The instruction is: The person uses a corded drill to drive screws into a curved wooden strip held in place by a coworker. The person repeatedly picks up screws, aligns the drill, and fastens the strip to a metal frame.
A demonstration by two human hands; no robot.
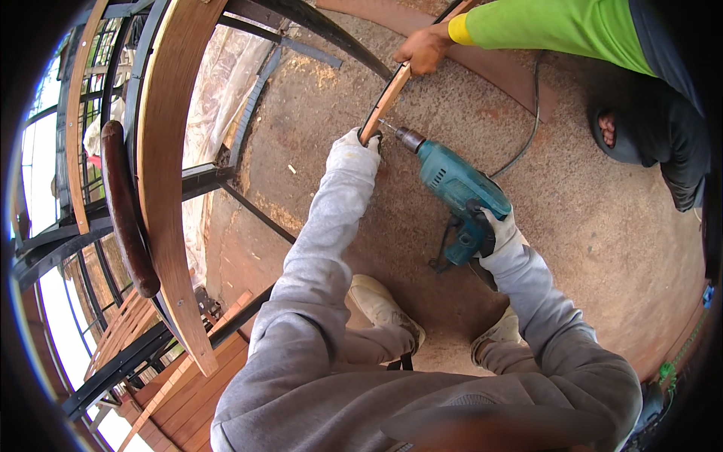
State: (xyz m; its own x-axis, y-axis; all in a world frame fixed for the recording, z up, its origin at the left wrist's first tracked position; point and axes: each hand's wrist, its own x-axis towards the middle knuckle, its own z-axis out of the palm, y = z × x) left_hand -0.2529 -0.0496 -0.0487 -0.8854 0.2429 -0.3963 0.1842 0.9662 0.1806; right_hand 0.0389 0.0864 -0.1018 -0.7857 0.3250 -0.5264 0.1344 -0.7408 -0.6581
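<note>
From here I see a blue-green drill (452, 177) with a black cord (537, 90). The wood strip (387, 99) is light brown. The grey sleeve (309, 256) looks plain. The helper's sleeve (553, 34) is bright green with a yellow cuff (459, 30). The floor (602, 248) is brown and speckled.

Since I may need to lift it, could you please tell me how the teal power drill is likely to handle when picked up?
The teal power drill is probably heavy for its size, given its bulky body. It may feel nose-heavy, since the right hand grips it at the rear, behind the metallic chuck. It looks rigid, showing no sag.
</note>
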